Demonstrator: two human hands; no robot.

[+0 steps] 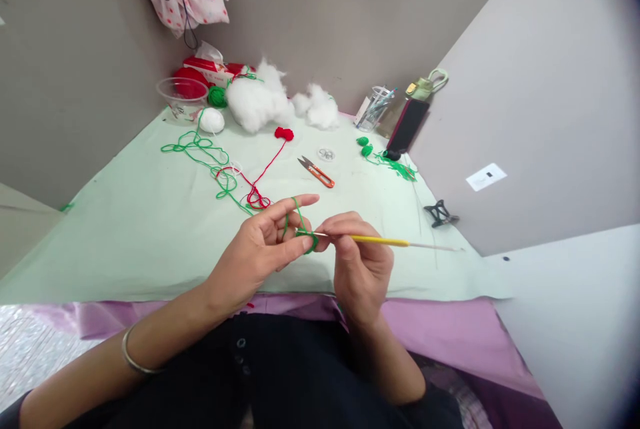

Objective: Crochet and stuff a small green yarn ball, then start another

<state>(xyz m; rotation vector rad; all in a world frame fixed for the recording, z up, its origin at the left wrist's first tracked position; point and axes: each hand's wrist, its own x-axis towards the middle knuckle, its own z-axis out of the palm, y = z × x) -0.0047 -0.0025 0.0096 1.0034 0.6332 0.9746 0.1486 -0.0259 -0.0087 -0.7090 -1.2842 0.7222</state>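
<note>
Between thumb and fingers, my left hand (265,239) pinches a small green crochet piece (311,242). Green yarn (299,210) runs from that piece up over my stretched index finger. My right hand (361,262) grips a crochet hook (380,240) with a yellow handle and metal ends. The hook's left tip sits at the green piece, touching its loops; the exact stitch is too small to make out. Just beyond my hands lie orange thread snips (317,172) and a tangle of red yarn (259,198).
White stuffing (257,99) lies at the back, beside a white yarn ball (211,120) and a clear plastic tub (183,99). A small red piece (284,133) rests mid-table. On the right are a pen holder (373,109), a phone (408,125) and a black stand (441,213).
</note>
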